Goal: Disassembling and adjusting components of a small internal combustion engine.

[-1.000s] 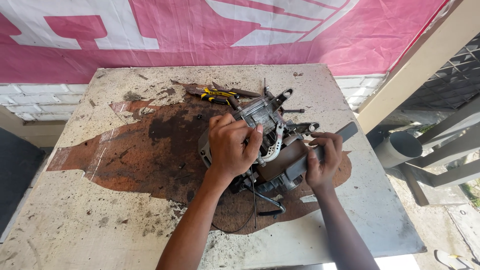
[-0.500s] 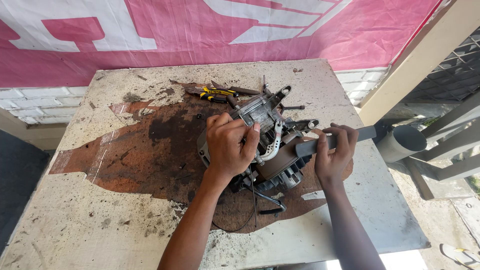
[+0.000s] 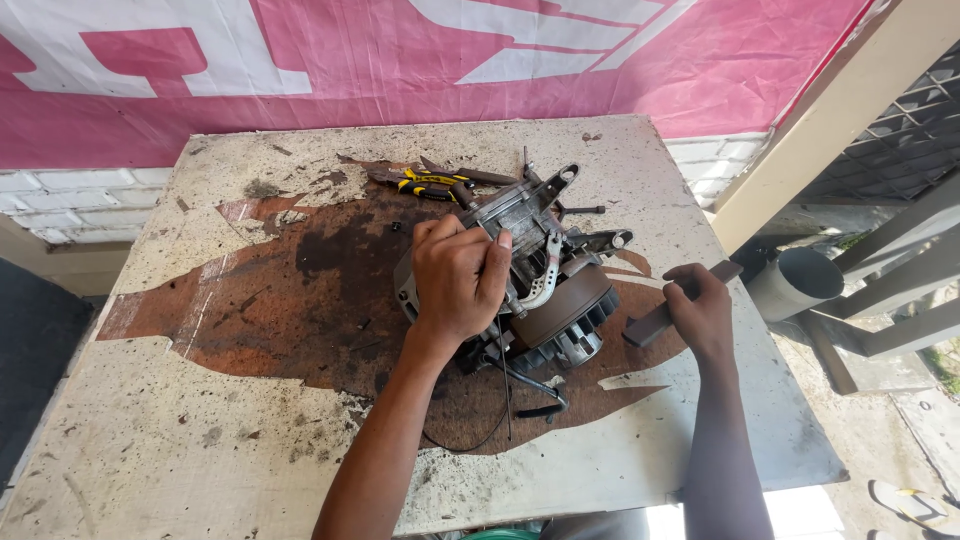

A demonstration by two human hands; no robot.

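A worn, off-white table with chipped paint carries a wide rust-brown stain, rough and flaking at its edges. In the middle of that stain lies a greasy grey metal engine assembly, a cast housing with ribbed fins, a round dark drum-like cover on its right side and bright curved metal brackets on top. A thin black cable trails from beneath it toward the table's near edge. Behind the assembly, yellow-and-black-handled pliers lie flat beside some dark, slender tools.

The left hand reaches in from below, forearm straight, palm down on top of the engine assembly. Its fingers curl over the upper edge of the housing in a firm closed grip, thumb pressed near the bright bracket.

The right hand sits to the right of the assembly, just apart from it, wrist bent slightly inward. Its grip is closed around a flat, dark brown bar, probably a wooden or metal handle, which slants from the fist down toward the drum cover and pokes out above the knuckles.

A pink and white banner hangs behind the table.
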